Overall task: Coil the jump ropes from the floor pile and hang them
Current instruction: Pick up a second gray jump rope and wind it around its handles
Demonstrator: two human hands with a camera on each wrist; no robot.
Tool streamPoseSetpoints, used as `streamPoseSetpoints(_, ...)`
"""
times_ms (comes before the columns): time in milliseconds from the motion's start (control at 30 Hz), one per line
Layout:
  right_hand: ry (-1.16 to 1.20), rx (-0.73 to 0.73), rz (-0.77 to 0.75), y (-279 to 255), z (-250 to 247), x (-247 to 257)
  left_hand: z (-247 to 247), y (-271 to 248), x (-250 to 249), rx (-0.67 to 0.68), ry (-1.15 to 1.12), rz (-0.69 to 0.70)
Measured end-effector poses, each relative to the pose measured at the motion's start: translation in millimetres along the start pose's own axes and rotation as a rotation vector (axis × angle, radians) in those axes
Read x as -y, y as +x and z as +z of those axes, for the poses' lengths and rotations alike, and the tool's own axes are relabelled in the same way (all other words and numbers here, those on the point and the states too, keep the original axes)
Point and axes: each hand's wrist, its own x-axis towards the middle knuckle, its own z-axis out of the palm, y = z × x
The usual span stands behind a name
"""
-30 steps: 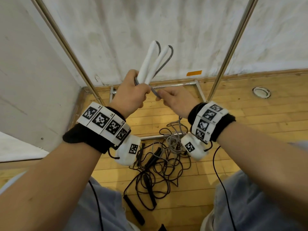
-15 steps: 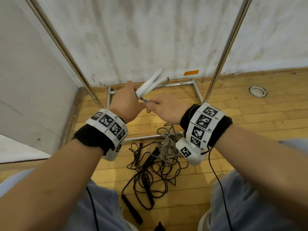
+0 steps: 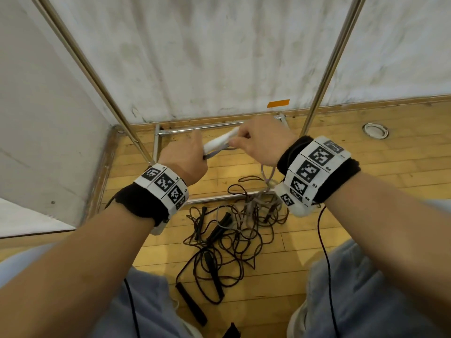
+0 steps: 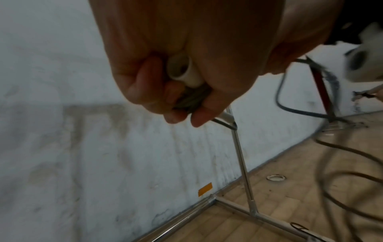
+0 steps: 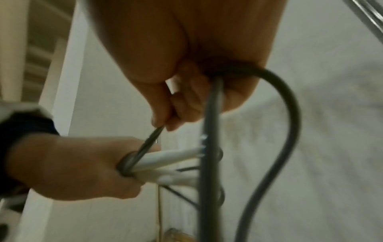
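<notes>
My left hand (image 3: 188,157) grips the two white handles (image 3: 219,141) of a jump rope, held side by side and pointing right. The same handles show in the right wrist view as white handles (image 5: 172,161) with grey cord wrapped at their base. My right hand (image 3: 258,140) pinches the grey cord (image 5: 155,132) just above the handles, and more grey cord (image 5: 211,147) hangs down past my palm. In the left wrist view one handle end (image 4: 184,72) sticks out of my fist above bunched cord. A tangled pile of dark ropes (image 3: 227,235) with black handles lies on the wooden floor below.
A metal rack frame stands against the white wall, with slanted uprights (image 3: 329,62) and floor bars (image 3: 202,128). A round floor socket (image 3: 375,130) sits to the right. Orange tape (image 3: 278,103) marks the wall base. My knees frame the pile.
Both hands have come down from chest height toward the rack's base. The white handles tipped from upright to nearly level, and my right hand moved over them to the cord.
</notes>
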Motion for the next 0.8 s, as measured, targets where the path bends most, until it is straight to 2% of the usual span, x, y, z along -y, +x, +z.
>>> streamPoseSetpoints(133, -0.109, -0.167, 0.008, 9.8, -5.2, -7.7, 2.4, -9.3, -10.3, 0.098, -0.012, 0.181)
streamPoseSetpoints(233, 0.167, -0.132, 0.032, 13.9, -16.1, -20.8, -6.7, -16.1, -8.6, 0.079, -0.154, 0.335)
streamPoseSetpoints(300, 0.367, -0.062, 0.066, 12.8, -23.8, -30.1, -15.3, -20.5, -7.7, 0.038, -0.225, 0.368)
streamPoseSetpoints(400, 0.539, 0.01, 0.076, 12.6, -26.9, -38.3, -26.0, -28.8, -11.7, 0.008, -0.351, 0.385)
streamPoseSetpoints(500, 0.695, 0.012, 0.082, 14.4, -17.5, -35.6, -35.0, -32.1, -13.0, -0.051, -0.549, 0.37)
streamPoseSetpoints(600, 1.089, 0.007, 0.102, 13.6, 8.6, -24.4, -43.9, -32.7, -16.8, -0.127, -0.749, 0.288)
streamPoseSetpoints(667, 1.245, 0.005, 0.106, 11.0, 27.1, -12.2, -48.3, -32.9, -20.4, -0.169, -0.842, 0.246)
streamPoseSetpoints(733, 1.291, 0.018, 0.136, 9.5, 40.2, -2.5, -49.2, -30.6, -20.5, -0.2, -0.905, 0.198)
streamPoseSetpoints(800, 1.218, -0.013, 0.162, 7.7, 46.2, 4.4, -48.1, -24.8, -16.3, -0.215, -0.938, 0.151)
